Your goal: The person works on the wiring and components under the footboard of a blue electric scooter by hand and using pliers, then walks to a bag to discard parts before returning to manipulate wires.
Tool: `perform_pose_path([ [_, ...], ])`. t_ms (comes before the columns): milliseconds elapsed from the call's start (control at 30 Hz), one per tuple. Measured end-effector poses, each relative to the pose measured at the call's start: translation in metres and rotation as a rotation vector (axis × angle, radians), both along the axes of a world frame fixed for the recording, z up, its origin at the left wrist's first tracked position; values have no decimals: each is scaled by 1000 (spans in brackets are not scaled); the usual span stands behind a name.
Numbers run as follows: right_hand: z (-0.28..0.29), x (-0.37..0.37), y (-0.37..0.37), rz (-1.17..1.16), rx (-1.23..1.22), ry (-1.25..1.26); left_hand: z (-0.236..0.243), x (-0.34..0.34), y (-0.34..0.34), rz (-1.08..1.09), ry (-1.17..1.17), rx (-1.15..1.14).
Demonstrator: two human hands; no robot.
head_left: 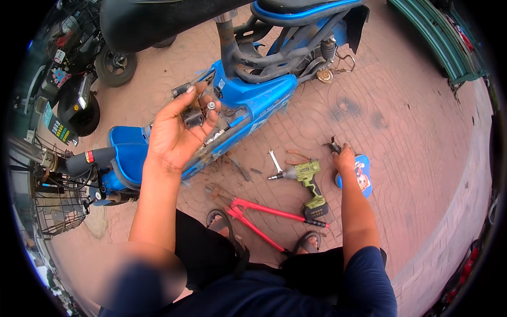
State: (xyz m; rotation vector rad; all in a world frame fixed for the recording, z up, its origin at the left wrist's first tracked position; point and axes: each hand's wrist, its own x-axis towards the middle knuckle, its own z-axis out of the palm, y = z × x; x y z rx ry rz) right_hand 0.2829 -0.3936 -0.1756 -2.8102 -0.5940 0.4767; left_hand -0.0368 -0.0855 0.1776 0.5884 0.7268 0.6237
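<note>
My left hand [177, 132] is raised over the footwell of a blue electric scooter [253, 103], its fingers curled round small metal parts. Among them are a shiny nut-like piece [211, 105] at the fingertips and a dark short cylinder [193, 119] against the palm. Another dark cylinder [181, 90] shows by the thumb tip. Low to the right, my right hand [346, 157] grips a small dark piece [334, 145] whose kind I cannot make out. Just beyond that hand sits a blue box [363, 171] with a cartoon picture, partly hidden by my wrist.
On the paving lie a green cordless impact wrench [306, 177], a combination wrench [274, 160], orange-handled pliers [299, 157] and red-handled bolt cutters [264, 207] near my feet. A green bench [441, 37] stands at the far right. Other two-wheelers [79, 108] are parked left.
</note>
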Motion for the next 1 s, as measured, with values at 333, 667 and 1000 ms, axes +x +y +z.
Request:
perform_pose_path([
  [333, -27, 3, 2, 170, -389, -152, 18, -40, -1, 97, 39, 63],
  [667, -4, -29, 58, 227, 165, -511, 29, -74, -18, 86, 77, 77],
  [1000, -62, -288, 82, 833, -200, 317, 26, -66, -31, 42, 81, 5],
])
